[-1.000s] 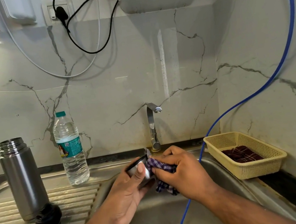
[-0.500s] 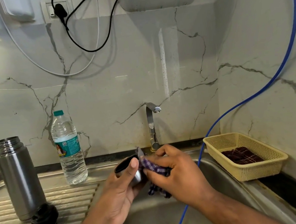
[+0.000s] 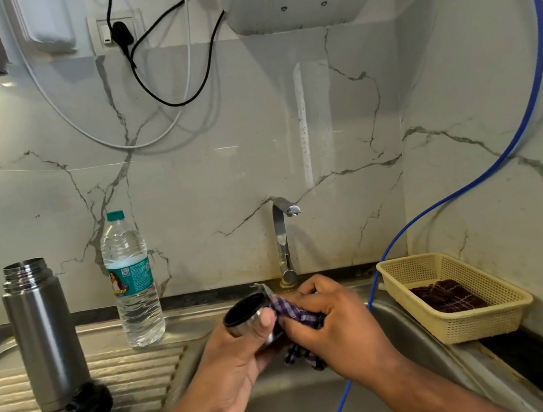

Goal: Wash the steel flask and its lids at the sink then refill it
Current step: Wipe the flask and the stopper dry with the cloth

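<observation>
While the lid (image 3: 243, 315) is gripped by the left hand (image 3: 238, 359), a cloth (image 3: 292, 312) is pinched against it by the right hand (image 3: 340, 319). The flask (image 3: 44, 339) is stood apart.

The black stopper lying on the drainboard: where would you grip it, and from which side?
Take the black stopper around its round outer edge, from above. It lies low on the ribbed drainboard, and the steel flask stands right behind it, likely blocking a grasp from that side.
</observation>
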Motion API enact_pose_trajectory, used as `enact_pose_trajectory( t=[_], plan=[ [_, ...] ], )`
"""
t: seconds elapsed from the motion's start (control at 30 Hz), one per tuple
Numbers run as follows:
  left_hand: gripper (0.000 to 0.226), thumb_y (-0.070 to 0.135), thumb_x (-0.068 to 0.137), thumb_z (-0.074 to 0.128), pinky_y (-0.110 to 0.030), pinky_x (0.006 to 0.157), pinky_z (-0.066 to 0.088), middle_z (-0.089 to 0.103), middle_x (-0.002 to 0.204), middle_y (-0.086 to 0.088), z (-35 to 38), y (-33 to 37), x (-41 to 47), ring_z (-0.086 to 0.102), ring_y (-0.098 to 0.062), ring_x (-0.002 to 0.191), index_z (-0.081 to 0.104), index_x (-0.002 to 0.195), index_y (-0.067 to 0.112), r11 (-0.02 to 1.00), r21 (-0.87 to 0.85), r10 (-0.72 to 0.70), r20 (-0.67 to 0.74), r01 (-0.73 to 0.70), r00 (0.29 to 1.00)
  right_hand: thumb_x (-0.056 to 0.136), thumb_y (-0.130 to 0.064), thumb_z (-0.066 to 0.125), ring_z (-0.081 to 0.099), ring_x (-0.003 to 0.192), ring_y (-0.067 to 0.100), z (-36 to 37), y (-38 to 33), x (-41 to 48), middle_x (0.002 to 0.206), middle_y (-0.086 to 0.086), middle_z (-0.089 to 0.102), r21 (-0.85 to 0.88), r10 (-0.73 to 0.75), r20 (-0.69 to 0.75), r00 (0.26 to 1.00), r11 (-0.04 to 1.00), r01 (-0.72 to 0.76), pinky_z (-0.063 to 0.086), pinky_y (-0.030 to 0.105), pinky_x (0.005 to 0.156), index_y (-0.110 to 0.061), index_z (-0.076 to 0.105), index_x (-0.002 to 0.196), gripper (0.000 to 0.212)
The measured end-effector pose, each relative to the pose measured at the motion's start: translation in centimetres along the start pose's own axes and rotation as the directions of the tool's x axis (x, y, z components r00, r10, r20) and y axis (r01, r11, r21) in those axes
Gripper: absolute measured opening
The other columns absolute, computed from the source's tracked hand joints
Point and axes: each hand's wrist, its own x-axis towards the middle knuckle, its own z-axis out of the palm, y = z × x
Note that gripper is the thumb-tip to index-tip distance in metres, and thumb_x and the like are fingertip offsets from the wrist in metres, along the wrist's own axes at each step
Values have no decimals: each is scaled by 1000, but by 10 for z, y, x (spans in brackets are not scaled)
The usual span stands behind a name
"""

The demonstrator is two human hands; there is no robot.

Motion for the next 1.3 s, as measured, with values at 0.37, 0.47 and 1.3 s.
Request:
enact_pose_trajectory(
  t=[0.37,0.47,1.3],
  plan=[
    [49,17,88,80,-50,108,47,70,125,-21,6,1,2,66,-34,119,62,131,3,999,-28,15,4,-15,1000,89,-40,71,62,88,8,0,-3,-2,95,-17,56,2,11,-164,986,1000,-11,54,26,69,-40,77,113,25],
    [67,36,67,94,-53,103,51,70,122,-24,3,5,1,68,-37,114,70,121,5,999,-13,39,-32,-39,999,90,-49,66,64,90,8,2,-16,-4,99,-18,56,6,-85,-73,994,996,85,55,31,68,-40,76,115,29],
    [49,35,103,57,-44,104,53,62,137,-23,-1,2,6,57,-35,131,56,141,5,997,-77,19,82,-13,996,89,-46,67,60,91,6,2,-1,-4,97,-20,53,-67,-29,-164,986,998,18,51,20,68,-37,74,123,36]
  ],
)
